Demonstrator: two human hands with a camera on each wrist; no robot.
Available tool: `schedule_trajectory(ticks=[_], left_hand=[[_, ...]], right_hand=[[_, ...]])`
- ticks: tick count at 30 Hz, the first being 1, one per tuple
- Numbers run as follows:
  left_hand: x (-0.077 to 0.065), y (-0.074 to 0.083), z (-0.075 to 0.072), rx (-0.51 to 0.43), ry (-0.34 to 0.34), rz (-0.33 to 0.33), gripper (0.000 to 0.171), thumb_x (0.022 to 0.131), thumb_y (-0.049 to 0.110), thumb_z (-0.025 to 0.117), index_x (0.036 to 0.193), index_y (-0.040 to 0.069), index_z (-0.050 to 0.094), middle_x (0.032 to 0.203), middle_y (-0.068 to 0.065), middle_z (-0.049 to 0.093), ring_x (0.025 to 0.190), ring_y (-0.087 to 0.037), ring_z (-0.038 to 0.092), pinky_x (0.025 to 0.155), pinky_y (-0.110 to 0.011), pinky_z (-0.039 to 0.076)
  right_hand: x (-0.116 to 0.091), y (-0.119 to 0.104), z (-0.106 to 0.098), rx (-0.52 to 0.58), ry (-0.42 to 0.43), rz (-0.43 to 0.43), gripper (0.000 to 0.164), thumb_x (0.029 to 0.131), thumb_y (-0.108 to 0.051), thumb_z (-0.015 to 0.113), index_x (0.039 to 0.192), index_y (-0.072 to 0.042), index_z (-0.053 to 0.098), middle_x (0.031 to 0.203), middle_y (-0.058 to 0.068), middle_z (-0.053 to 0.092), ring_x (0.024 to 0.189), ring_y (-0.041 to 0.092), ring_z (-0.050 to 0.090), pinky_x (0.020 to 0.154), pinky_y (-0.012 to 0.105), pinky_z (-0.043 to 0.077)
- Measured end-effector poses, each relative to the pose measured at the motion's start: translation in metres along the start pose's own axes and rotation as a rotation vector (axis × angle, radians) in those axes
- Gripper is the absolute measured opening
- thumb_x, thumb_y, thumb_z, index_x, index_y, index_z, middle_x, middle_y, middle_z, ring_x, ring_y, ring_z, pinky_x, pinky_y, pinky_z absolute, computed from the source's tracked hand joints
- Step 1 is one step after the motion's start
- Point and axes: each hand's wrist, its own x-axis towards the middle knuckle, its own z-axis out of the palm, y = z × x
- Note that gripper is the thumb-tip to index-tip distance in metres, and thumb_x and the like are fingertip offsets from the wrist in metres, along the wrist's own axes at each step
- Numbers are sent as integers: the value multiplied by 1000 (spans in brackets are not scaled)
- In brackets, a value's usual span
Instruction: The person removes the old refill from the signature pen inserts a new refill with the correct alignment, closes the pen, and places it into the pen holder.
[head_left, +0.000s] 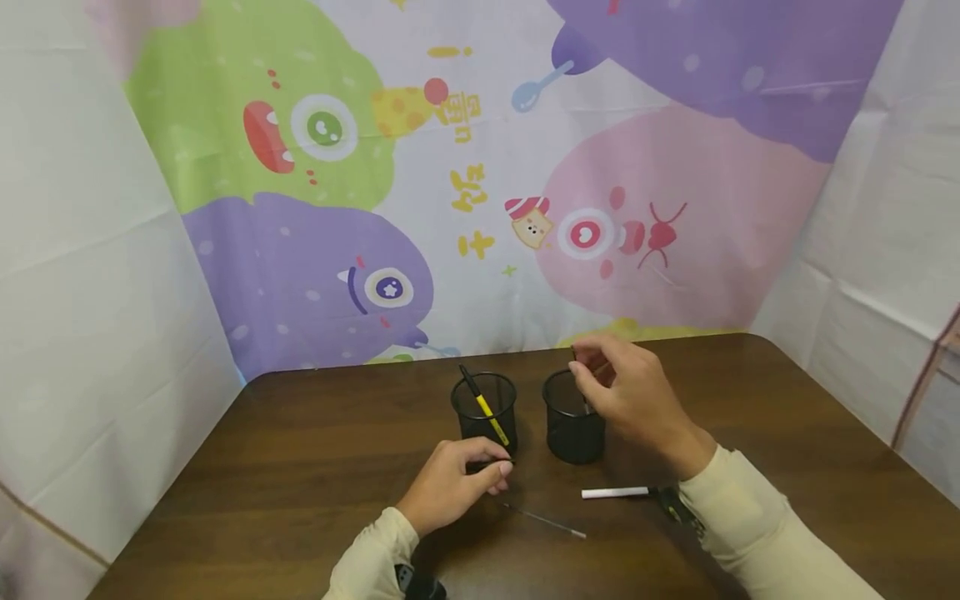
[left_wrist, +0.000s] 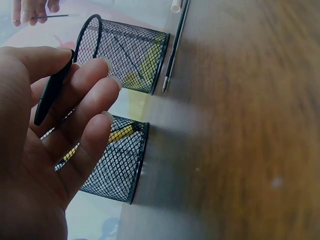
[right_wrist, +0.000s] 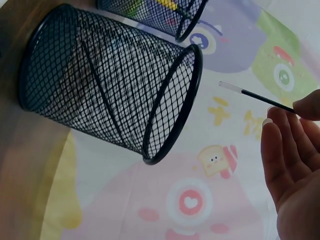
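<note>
My right hand [head_left: 626, 383] pinches the end of a thin pen refill [right_wrist: 265, 100], dark with a clear end, by the rim of the right black mesh pen holder [head_left: 575, 437]. Through that holder's mesh shows a slim dark stick [right_wrist: 102, 92] lying aslant. Between thumb and index finger, my left hand [head_left: 453, 479] holds a small black tapered piece [left_wrist: 52, 92] like a pen cap, in front of the left mesh pen holder [head_left: 483, 417]. A yellow and black pen [head_left: 487, 408] leans inside the left holder.
Another refill [head_left: 546, 522] with a metal tip lies on the brown table [head_left: 300, 500], right of my left hand. A white pen-like stick [head_left: 615, 493] lies below the right holder, near my right sleeve [head_left: 750, 508]. Behind the table hangs a cartoon-printed cloth [head_left: 495, 317].
</note>
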Motion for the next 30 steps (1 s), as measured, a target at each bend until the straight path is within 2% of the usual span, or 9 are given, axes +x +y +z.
schedule_trajectory(ticks=[11,14,18,20,27,30], left_hand=[[0,2,2,10,4,-8,14,98,20,68,105,9,73,82,3,73,72,-12,69,69,-28,56],[0,8,1,12,15,-9,9,97,14,68,103,9,73,81,0,73,71,-14,69,69,-28,56],[-1,22,-2,12,25,2,7,96,8,68,102,6,72,81,-5,73,70,-18,69,69,-29,56],[-1,24,-3,10,21,-3,8,96,8,68,102,4,72,80,-5,73,71,-18,69,70,-29,56],[2,2,-4,20,16,-4,14,98,19,68,106,9,73,81,4,73,71,-12,69,70,-28,56],[1,0,-3,10,15,-8,13,98,18,68,106,9,73,82,3,73,71,-13,69,70,-28,56]], right_hand=[[-4,-5,3,-28,-120,-6,16,81,1,76,94,-5,68,81,-5,64,65,5,59,57,30,53],[-5,-7,5,-30,-184,-17,12,84,-3,74,94,-6,68,81,-6,63,65,6,59,58,29,53],[-6,-10,9,-35,-236,-29,11,84,-5,73,95,-8,68,81,-8,63,65,4,57,58,25,50],[-7,-10,11,-37,-259,-43,11,85,-6,72,95,-9,68,80,-9,63,66,1,55,58,23,49],[-9,-12,16,-60,-316,-42,9,86,-10,72,92,-13,67,79,-13,58,66,0,50,58,22,46],[-9,-13,17,-65,-352,-43,8,86,-10,71,91,-14,67,79,-13,56,67,1,49,59,22,46]])
